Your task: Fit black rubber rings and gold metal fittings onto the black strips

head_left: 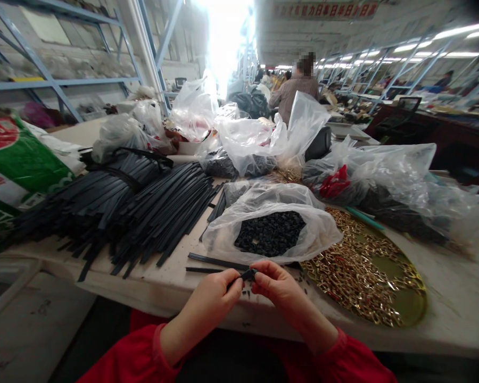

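The left hand [224,287] and right hand [274,282] pinch a black strip [246,275], apparently working its end; the next move calls for steady pressure. A plastic bag [221,233] sits just beyond the grip.

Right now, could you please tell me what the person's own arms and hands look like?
Red sleeves cover the upper part of both arms, ending in narrow red cuffs that leave the wrists uncovered. The left hand and right hand are bare, without gloves. No markings show on the sleeves.
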`<move>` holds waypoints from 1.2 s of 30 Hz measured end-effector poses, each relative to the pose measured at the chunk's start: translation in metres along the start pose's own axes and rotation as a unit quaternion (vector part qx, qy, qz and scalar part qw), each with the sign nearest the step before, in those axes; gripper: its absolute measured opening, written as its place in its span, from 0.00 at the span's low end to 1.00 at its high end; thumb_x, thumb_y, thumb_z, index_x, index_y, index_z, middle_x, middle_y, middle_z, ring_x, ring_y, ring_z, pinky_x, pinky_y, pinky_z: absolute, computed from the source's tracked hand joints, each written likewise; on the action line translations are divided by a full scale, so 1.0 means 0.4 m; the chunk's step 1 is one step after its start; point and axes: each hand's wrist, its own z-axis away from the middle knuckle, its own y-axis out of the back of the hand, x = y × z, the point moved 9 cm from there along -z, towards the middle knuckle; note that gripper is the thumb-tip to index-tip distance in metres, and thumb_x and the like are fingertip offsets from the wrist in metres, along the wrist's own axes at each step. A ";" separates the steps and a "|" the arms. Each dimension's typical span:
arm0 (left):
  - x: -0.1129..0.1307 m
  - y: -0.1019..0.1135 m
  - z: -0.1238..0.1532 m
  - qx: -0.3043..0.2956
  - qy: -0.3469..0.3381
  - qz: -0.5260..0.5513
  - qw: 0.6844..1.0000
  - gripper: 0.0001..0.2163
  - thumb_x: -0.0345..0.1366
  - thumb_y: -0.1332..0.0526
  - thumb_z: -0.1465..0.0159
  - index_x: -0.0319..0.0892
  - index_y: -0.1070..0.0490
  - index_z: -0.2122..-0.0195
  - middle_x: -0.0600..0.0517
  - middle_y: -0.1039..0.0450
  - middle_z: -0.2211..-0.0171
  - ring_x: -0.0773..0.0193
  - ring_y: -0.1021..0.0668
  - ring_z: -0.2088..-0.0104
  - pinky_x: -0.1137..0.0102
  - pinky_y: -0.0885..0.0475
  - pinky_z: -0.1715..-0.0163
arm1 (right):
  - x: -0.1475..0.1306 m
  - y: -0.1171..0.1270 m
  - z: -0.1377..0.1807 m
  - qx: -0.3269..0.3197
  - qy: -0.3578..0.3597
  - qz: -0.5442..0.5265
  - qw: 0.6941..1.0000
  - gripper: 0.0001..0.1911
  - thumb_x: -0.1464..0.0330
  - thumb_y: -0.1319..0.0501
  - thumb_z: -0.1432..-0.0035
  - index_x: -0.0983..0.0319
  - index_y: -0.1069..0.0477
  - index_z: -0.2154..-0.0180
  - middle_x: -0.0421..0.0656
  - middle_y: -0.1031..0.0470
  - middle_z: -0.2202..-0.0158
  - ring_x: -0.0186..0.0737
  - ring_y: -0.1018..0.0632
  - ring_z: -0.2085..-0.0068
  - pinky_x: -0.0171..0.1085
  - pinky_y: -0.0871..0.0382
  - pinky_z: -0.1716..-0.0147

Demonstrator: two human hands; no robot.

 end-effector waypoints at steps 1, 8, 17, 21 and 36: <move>-0.001 -0.001 0.002 -0.002 -0.002 -0.013 1.000 0.12 0.36 0.52 0.38 0.41 0.35 0.76 0.57 0.37 0.82 0.69 0.33 0.79 0.76 0.45 0.79 | 0.005 0.000 0.004 0.001 -0.004 0.003 1.000 0.14 0.65 0.31 0.59 0.62 0.28 0.68 0.37 0.26 0.73 0.29 0.28 0.75 0.33 0.34 0.70; 0.009 -0.029 0.021 -0.065 -0.026 -0.075 0.995 0.12 0.34 0.51 0.40 0.40 0.31 0.76 0.55 0.33 0.80 0.69 0.33 0.78 0.74 0.49 0.79 | 0.028 0.002 0.015 -0.009 -0.001 0.084 0.996 0.15 0.63 0.30 0.62 0.63 0.28 0.71 0.36 0.28 0.80 0.28 0.30 0.78 0.30 0.39 0.76; 0.002 -0.049 0.018 -0.117 -0.007 0.010 0.993 0.14 0.37 0.53 0.38 0.40 0.28 0.69 0.54 0.28 0.73 0.66 0.29 0.72 0.76 0.42 0.75 | 0.069 0.015 0.023 -0.031 -0.050 0.020 0.998 0.14 0.64 0.32 0.58 0.63 0.28 0.68 0.37 0.26 0.75 0.29 0.28 0.77 0.30 0.36 0.74; 0.000 -0.055 0.015 -0.103 -0.024 -0.011 0.994 0.14 0.36 0.53 0.38 0.41 0.29 0.68 0.54 0.27 0.72 0.66 0.28 0.72 0.75 0.42 0.74 | 0.074 0.013 0.025 -0.022 -0.051 0.021 0.998 0.14 0.63 0.32 0.58 0.63 0.28 0.68 0.37 0.27 0.76 0.29 0.28 0.77 0.31 0.35 0.74; -0.013 -0.113 0.032 -0.196 0.057 0.088 0.975 0.15 0.41 0.54 0.38 0.40 0.31 0.69 0.58 0.39 0.83 0.70 0.35 0.83 0.77 0.43 0.83 | 0.050 0.010 0.049 0.000 -0.031 0.047 0.998 0.14 0.63 0.31 0.60 0.64 0.30 0.71 0.35 0.27 0.80 0.29 0.28 0.79 0.31 0.36 0.76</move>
